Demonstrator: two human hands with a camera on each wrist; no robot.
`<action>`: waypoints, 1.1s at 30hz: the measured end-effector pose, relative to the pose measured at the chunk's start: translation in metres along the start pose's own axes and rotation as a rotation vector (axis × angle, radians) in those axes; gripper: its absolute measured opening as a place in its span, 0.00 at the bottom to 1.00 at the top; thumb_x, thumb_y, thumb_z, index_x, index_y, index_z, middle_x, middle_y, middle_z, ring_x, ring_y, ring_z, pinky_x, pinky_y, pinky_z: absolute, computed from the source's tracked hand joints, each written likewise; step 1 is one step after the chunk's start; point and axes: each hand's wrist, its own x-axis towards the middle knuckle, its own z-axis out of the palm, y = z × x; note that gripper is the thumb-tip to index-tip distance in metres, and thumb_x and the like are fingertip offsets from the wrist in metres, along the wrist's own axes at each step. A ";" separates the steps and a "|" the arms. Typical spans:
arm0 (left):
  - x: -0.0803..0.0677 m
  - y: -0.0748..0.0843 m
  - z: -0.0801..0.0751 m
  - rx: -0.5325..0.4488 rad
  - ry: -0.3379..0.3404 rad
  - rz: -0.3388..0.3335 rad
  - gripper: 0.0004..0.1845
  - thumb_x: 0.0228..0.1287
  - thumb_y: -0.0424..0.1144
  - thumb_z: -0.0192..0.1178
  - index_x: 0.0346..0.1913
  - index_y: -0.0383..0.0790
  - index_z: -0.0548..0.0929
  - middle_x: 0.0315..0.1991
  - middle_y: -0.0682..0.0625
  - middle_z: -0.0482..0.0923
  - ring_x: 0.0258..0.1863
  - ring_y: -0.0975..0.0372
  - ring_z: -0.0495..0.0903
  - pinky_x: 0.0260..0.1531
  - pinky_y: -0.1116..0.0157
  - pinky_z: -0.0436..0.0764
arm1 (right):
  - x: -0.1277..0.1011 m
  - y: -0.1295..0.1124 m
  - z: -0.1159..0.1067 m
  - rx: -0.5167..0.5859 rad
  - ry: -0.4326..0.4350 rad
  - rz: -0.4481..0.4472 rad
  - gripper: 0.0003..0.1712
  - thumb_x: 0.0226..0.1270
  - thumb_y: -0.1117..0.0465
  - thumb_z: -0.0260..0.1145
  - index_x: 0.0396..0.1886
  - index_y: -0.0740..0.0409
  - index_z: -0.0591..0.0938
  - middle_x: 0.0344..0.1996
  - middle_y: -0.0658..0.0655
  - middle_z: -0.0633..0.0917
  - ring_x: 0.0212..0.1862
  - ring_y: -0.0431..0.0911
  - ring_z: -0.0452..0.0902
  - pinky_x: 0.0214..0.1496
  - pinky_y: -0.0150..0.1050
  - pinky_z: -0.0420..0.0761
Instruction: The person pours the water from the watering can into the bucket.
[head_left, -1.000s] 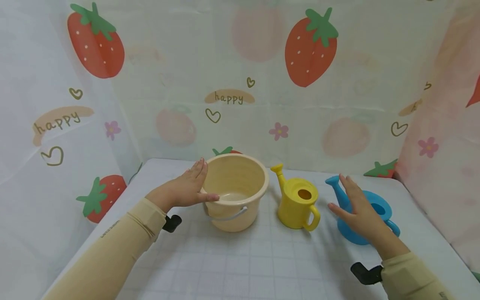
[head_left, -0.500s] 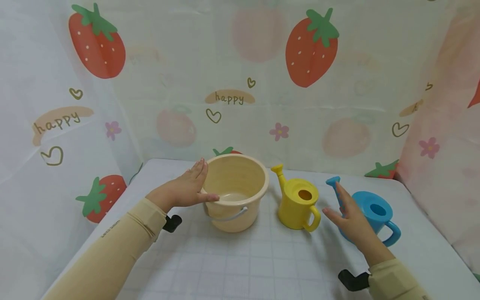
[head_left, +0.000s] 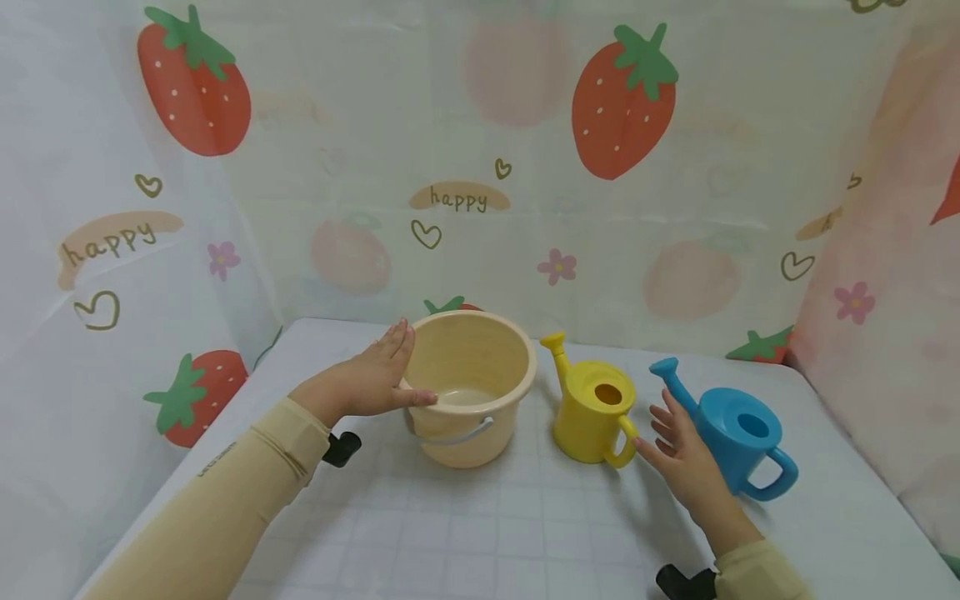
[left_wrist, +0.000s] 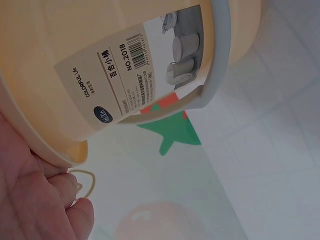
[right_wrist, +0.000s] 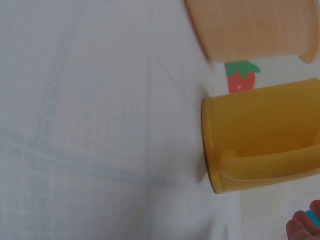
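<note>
A cream plastic bucket (head_left: 468,385) with a pale grey handle stands at the table's middle left; its label shows in the left wrist view on the bucket (left_wrist: 125,65). My left hand (head_left: 375,379) rests on the bucket's left rim, fingers straight, thumb over the edge. A yellow watering can (head_left: 592,408) stands right of the bucket, with a blue watering can (head_left: 731,437) further right. My right hand (head_left: 678,462) hovers open between the two cans, fingertips near the yellow can's handle (right_wrist: 270,165), holding nothing.
The table (head_left: 525,533) has a white checked cloth. Strawberry-print curtains (head_left: 480,167) close in the back and both sides. Black wrist camera mounts (head_left: 341,448) sit under both sleeves.
My right hand has come off the blue watering can and moved left and down toward the yellow can's handle. The left hand and the bucket have stayed put.
</note>
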 end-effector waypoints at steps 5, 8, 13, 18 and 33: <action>-0.001 0.000 0.000 -0.007 0.002 -0.001 0.62 0.50 0.77 0.41 0.69 0.27 0.35 0.70 0.36 0.25 0.70 0.49 0.30 0.67 0.51 0.44 | 0.000 0.006 0.008 0.058 0.026 0.019 0.54 0.59 0.48 0.65 0.73 0.43 0.38 0.67 0.64 0.60 0.67 0.61 0.55 0.62 0.55 0.61; -0.002 0.001 -0.001 -0.011 -0.001 -0.001 0.62 0.51 0.76 0.41 0.69 0.27 0.35 0.70 0.36 0.25 0.70 0.48 0.30 0.67 0.51 0.44 | 0.001 0.011 0.013 0.074 0.030 0.031 0.51 0.61 0.52 0.64 0.73 0.46 0.41 0.64 0.65 0.64 0.65 0.60 0.58 0.62 0.54 0.62; -0.001 0.001 -0.001 -0.008 -0.006 0.003 0.62 0.50 0.76 0.41 0.69 0.27 0.34 0.70 0.36 0.25 0.70 0.48 0.30 0.66 0.51 0.44 | 0.002 0.015 0.021 0.081 0.051 0.053 0.43 0.63 0.54 0.63 0.71 0.52 0.49 0.57 0.64 0.72 0.60 0.57 0.66 0.60 0.51 0.67; 0.000 0.001 0.000 -0.013 0.000 0.005 0.62 0.51 0.76 0.42 0.69 0.27 0.35 0.70 0.36 0.25 0.70 0.48 0.31 0.66 0.50 0.44 | 0.002 0.014 0.029 0.077 0.050 0.059 0.29 0.65 0.54 0.60 0.61 0.59 0.62 0.52 0.63 0.76 0.54 0.53 0.70 0.57 0.48 0.72; -0.001 0.003 -0.002 -0.006 -0.002 0.004 0.62 0.51 0.76 0.41 0.69 0.27 0.35 0.70 0.36 0.26 0.70 0.48 0.31 0.67 0.51 0.45 | 0.006 0.016 0.037 0.158 0.011 0.021 0.24 0.72 0.47 0.46 0.51 0.64 0.73 0.46 0.60 0.79 0.54 0.51 0.68 0.59 0.52 0.66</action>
